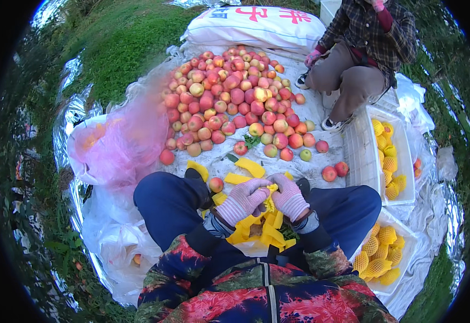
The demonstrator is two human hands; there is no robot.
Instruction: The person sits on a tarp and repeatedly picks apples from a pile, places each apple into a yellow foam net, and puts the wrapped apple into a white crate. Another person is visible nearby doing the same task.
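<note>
Above my lap, my left hand (245, 200) and my right hand (288, 198), both in pink-and-white striped knit gloves, meet with fingertips close together. Between them is a bunched yellow foam net sleeve (271, 193), pinched by both hands; whether anything is inside it is hidden. Several flat yellow foam sleeves (273, 234) lie heaped below my hands, between my legs. More flat sleeves (250, 166) are spread just beyond my hands. One loose red apple (216, 185) rests left of them, near my shoe.
A large apple pile (222, 97) covers the white ground sheet (231, 159) ahead. To the right, white plastic crates (358, 153) hold net-wrapped apples (381, 258). Pink plastic film (125, 145) lies left. Beyond are a stuffed white sack (255, 30) and a seated person (360, 52).
</note>
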